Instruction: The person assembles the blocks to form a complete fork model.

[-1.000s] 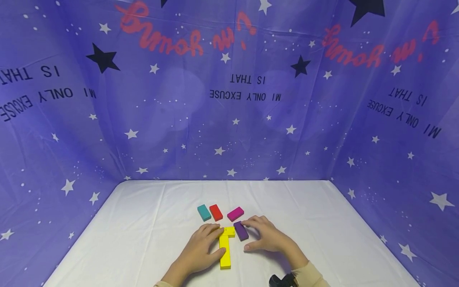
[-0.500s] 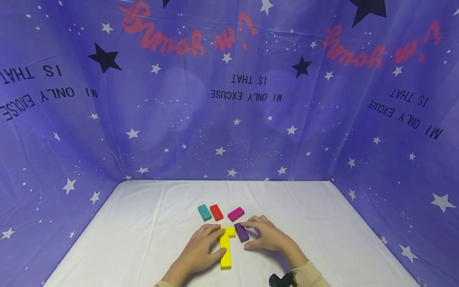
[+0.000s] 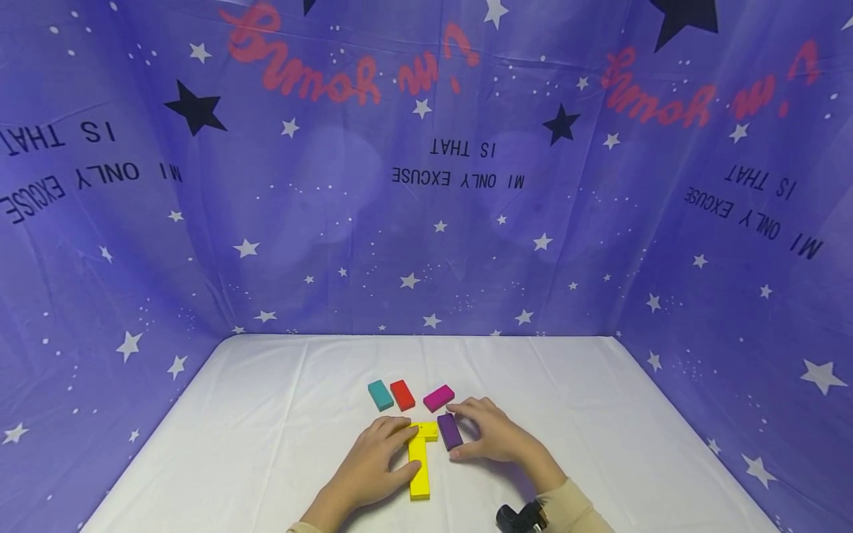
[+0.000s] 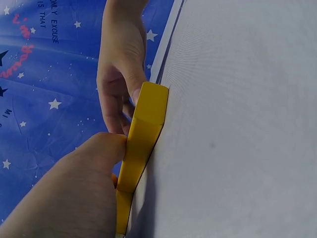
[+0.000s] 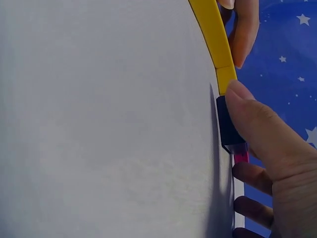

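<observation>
My left hand [image 3: 373, 459] rests over yellow blocks [image 3: 419, 474] that lie flat in a T-like shape. Its thumb touches the long upright piece, while the forefinger lies over the crosspiece [image 3: 429, 429]. Just to the right, a purple block [image 3: 449, 431] is pinched lengthwise between the thumb and forefinger of my right hand [image 3: 496, 433]. In the right wrist view that purple block [image 5: 230, 126] looks nearly black, with the thumb on its side near the end of the yellow piece [image 5: 213, 39]. Left wrist view: the yellow block [image 4: 143, 131] hides the purple one.
Behind the hands lie a teal block [image 3: 380, 395], a red block [image 3: 403, 395] and a magenta block [image 3: 438, 398] on the white tablecloth [image 3: 566, 385]. A black device [image 3: 520, 518] is by the right sleeve. Blue-purple star-printed curtains [image 3: 426, 244] enclose the table.
My right thumb and forefinger have closed onto the ends of the purple block, which has shifted slightly right and toward me. The left hand and yellow blocks stay in place.
</observation>
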Action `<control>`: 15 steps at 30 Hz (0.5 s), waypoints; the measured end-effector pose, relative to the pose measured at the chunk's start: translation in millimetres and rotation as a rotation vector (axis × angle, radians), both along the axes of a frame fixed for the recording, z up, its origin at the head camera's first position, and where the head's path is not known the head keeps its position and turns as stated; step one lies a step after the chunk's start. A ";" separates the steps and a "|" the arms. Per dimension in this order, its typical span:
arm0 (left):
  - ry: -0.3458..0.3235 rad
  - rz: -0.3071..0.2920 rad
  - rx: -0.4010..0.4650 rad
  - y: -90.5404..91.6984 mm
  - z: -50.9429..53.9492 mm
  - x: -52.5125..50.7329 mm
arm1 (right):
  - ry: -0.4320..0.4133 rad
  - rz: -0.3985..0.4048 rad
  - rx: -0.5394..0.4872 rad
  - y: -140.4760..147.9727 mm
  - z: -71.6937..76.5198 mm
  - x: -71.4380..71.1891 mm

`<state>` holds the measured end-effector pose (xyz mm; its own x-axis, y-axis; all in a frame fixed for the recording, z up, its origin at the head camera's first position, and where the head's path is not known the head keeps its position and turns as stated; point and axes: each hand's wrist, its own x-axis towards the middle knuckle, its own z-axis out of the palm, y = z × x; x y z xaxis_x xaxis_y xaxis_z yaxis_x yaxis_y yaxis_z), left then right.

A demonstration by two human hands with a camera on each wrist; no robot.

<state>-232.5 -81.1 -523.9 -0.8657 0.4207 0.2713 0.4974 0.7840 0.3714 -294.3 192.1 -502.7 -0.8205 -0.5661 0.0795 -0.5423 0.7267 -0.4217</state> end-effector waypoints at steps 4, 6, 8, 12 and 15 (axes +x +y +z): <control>0.026 -0.008 0.003 -0.2 -0.5 0.1 | -0.017 -0.003 0.012 -1.6 1.2 -2.5; 0.033 -0.010 0.004 -0.2 -0.8 -0.2 | -0.028 -0.005 0.012 -2.3 2.2 -3.1; 0.033 -0.010 0.003 -0.1 -0.4 -0.1 | -0.032 -0.009 0.014 -2.9 3.3 -3.3; 0.028 -0.010 -0.001 -0.4 0.8 0.3 | -0.029 -0.004 0.005 -3.5 4.0 -3.3; 0.027 -0.007 0.000 -0.3 1.1 0.0 | -0.022 0.000 -0.006 -3.5 3.9 -2.9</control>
